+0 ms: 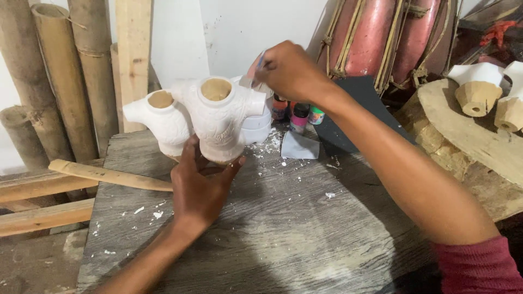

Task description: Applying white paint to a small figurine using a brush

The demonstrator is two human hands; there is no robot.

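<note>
Left hand (199, 188) steadies one of two white torsos (220, 117); three paint bottles (298, 115) behind.

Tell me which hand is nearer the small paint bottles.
Right. The right hand holds a brush just above and left of the paint bottles; the left hand is farther off, gripping the base of a white torso figure.

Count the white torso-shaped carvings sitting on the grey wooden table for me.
2. One white torso carving stands at the table's far edge, gripped at its base by the left hand. The second torso carving stands just to its left, touching it. None look hidden.
</note>
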